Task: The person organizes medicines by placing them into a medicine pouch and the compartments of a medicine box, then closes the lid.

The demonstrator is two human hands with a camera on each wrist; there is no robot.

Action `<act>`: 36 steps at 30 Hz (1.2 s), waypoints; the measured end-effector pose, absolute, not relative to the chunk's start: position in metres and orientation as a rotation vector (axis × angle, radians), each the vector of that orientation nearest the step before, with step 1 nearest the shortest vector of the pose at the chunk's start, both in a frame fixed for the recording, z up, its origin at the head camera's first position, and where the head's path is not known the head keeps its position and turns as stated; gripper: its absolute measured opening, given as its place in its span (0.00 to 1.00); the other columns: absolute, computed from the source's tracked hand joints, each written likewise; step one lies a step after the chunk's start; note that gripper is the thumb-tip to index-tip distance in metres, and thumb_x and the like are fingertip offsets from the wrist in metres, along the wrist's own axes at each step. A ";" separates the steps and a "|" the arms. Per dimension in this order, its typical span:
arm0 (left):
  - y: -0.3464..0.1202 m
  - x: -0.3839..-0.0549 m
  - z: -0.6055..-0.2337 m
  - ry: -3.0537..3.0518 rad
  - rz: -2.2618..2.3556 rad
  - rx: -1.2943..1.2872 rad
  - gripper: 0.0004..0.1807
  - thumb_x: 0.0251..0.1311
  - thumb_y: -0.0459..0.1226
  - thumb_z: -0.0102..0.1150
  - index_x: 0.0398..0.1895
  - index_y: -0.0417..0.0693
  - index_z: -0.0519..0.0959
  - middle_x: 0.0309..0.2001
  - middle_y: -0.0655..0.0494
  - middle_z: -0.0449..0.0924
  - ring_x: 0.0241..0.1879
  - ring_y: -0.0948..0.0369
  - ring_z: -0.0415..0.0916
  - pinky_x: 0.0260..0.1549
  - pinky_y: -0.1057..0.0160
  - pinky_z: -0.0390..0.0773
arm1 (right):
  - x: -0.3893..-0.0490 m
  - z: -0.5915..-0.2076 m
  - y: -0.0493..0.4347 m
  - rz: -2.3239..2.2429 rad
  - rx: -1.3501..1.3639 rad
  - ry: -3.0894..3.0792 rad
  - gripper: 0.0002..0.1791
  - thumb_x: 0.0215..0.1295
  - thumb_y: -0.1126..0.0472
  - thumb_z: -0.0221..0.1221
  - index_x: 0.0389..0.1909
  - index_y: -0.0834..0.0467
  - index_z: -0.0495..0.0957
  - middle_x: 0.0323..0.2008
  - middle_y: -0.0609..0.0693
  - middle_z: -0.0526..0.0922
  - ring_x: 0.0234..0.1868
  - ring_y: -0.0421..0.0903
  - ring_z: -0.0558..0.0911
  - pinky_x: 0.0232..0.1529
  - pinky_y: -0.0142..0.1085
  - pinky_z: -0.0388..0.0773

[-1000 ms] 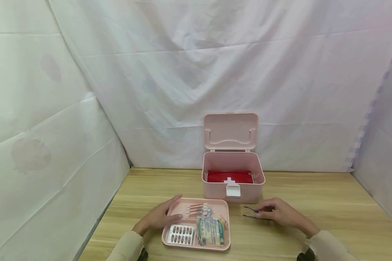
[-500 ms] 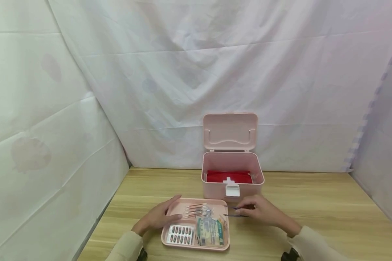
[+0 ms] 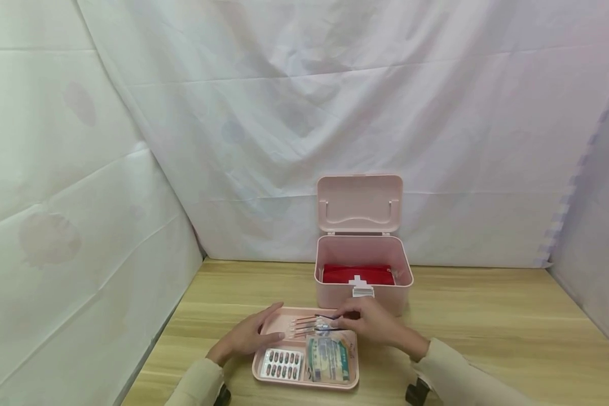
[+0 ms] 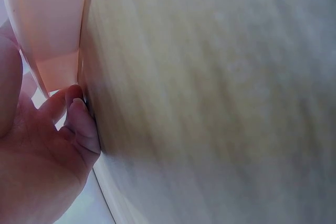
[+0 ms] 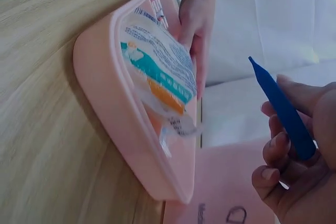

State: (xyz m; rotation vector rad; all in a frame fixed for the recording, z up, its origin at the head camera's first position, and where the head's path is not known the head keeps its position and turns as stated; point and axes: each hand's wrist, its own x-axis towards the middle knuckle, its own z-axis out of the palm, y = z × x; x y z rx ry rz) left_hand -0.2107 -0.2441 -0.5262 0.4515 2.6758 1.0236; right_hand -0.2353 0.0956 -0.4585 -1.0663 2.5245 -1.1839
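My right hand [image 3: 373,321] pinches a pair of blue tweezers [image 5: 283,111] between thumb and fingers. In the head view the tweezers' two tips point left, over the back part of a pink tray [image 3: 330,387] and overlapping the cotton swabs [image 3: 304,320] lying there. At the tray's left side rests my left hand [image 3: 246,336], its thumb reaching over the rim and its index finger stretched along the back left corner. A blister pack of capsules [image 3: 281,364] lies in the front left compartment. Beside it, at the front right, sits a clear packet with green print [image 3: 327,359].
Behind the tray stands a pink medicine box [image 3: 332,296], its lid [image 3: 359,203] raised. A red pouch [image 3: 357,274] lies inside it. White cloth [image 3: 264,141] hangs behind and beside the wooden table [image 3: 477,316].
My right hand has carried the tweezers left, from the bare table right of the tray to above its back compartment. My left hand has stayed at the tray's left side.
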 end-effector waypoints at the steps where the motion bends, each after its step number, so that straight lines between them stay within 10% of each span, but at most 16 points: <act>1: -0.244 -0.211 -0.526 2.678 1.020 0.451 0.44 0.63 0.58 0.59 0.78 0.56 0.56 0.75 0.45 0.59 0.72 0.41 0.59 0.67 0.36 0.58 | -0.236 -0.459 0.092 -1.188 -1.063 2.526 0.10 0.63 0.51 0.66 0.42 0.50 0.88 0.32 0.34 0.84 0.30 0.34 0.74 0.31 0.27 0.75; 36: -0.244 -0.211 -0.524 2.671 1.040 0.447 0.44 0.62 0.58 0.61 0.78 0.56 0.57 0.74 0.43 0.61 0.70 0.41 0.61 0.66 0.35 0.60 | -0.249 -0.501 0.012 -1.066 -0.866 2.609 0.06 0.60 0.54 0.69 0.35 0.51 0.90 0.27 0.36 0.84 0.26 0.32 0.73 0.27 0.27 0.72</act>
